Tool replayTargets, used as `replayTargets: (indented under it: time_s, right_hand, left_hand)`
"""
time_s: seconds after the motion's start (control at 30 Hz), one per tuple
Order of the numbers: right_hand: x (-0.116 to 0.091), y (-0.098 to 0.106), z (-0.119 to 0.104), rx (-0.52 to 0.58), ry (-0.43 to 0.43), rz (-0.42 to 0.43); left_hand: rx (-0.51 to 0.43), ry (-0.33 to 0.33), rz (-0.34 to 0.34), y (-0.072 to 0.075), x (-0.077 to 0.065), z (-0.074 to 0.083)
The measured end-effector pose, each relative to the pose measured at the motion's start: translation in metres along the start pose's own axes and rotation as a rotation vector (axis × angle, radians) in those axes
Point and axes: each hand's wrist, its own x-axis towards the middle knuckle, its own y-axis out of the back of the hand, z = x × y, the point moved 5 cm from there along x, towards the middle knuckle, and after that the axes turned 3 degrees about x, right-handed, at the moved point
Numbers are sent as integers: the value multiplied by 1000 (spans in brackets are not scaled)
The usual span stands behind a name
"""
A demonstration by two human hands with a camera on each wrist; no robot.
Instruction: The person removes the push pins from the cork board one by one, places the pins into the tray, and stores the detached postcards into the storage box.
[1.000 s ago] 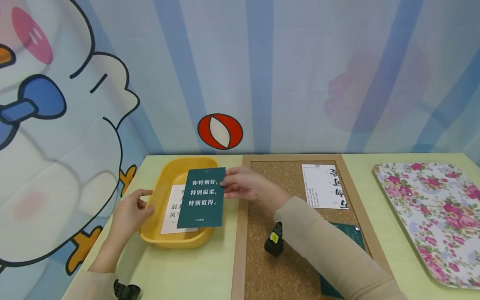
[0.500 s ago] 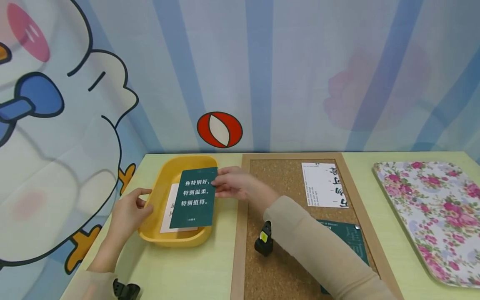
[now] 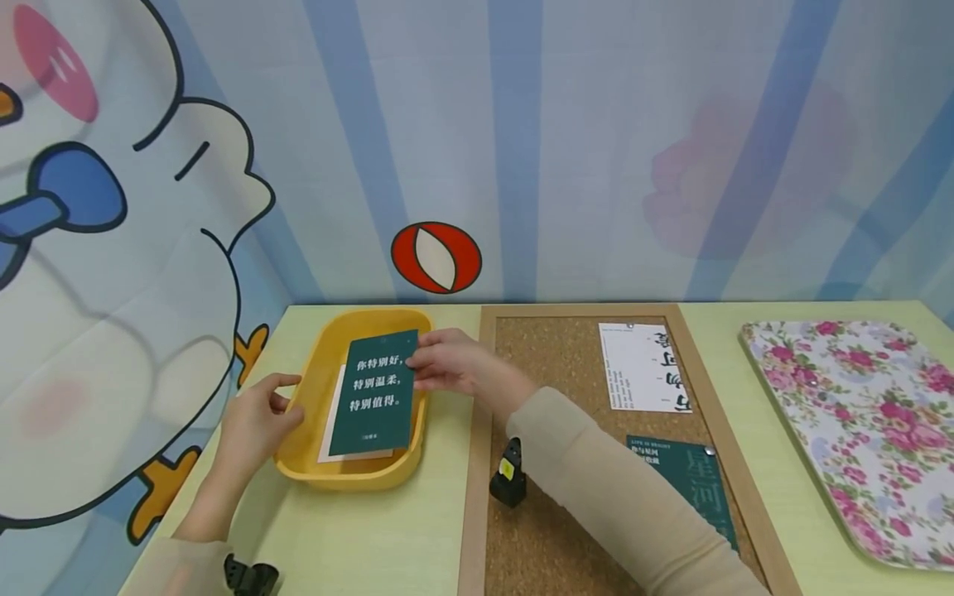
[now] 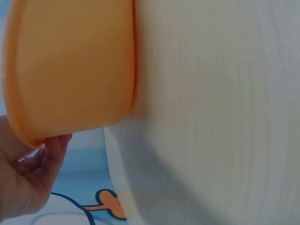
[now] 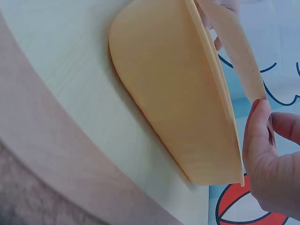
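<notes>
My right hand (image 3: 456, 364) pinches a dark green card (image 3: 376, 393) with white lettering by its right edge. The card hangs over a yellow plastic basin (image 3: 309, 465), and the right wrist view shows it above the rim, between thumb and fingers (image 5: 258, 126). Beneath it a white card (image 3: 328, 443) lies in the basin, mostly covered. At the basin's left side my left hand (image 3: 259, 418) holds the rim with thumb and fingers; in the left wrist view the fingers (image 4: 56, 154) curl under the rim.
Right of the basin lies a wood-framed corkboard (image 3: 551, 348). Pinned on it are a white card (image 3: 641, 368) and another green card (image 3: 689, 484), partly behind my right sleeve. A floral tray (image 3: 857, 430) sits at the far right of the pale table (image 3: 373, 546).
My right hand has carried the green card left, further over the basin, covering more of the white card. The left hand stays at the rim.
</notes>
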Motion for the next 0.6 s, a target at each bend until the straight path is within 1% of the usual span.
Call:
replayTargets:
  time_s: [0.13, 0.3, 0.6]
  right_hand:
    - [3, -6, 2, 10, 20, -10]
    - [5, -14, 4, 15, 24, -15]
    - [7, -24, 2, -18, 19, 42]
  left_hand:
    - [4, 7, 2, -1, 1, -1]
    - [-6, 17, -5, -1, 1, 0]
    - [-11, 8, -12, -1, 0, -1]
